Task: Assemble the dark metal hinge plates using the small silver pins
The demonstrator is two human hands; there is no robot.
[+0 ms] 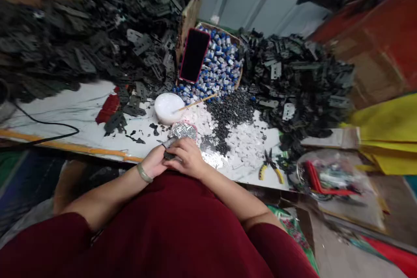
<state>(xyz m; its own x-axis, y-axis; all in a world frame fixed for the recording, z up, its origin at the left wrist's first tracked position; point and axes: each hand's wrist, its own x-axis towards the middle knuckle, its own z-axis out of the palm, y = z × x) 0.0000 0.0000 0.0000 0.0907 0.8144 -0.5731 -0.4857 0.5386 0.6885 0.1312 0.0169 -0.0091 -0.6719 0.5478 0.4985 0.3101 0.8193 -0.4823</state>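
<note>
My left hand [154, 163], with a pale bangle at the wrist, grips a dark grey plastic part [169, 155] close to my body at the table's front edge. My right hand [186, 157] is closed on the same part from the other side, its fingers and thumb pressed to it. The fingers hide most of the part's shape. Just beyond my hands, a small tray of shiny metal pieces [184, 130] sits near a white bowl [163, 115]. A thin wooden stick [199, 101] leans out of the bowl, which holds something white.
Heaps of dark plastic parts [130, 43] rise at left and right [302, 74]. A basket of small blue-and-silver cylinders [224, 63] bears a phone [194, 55]. Small black pieces [228, 115] and white pieces [246, 141] lie loose. Yellow-handled pliers [271, 167] rest near the right edge.
</note>
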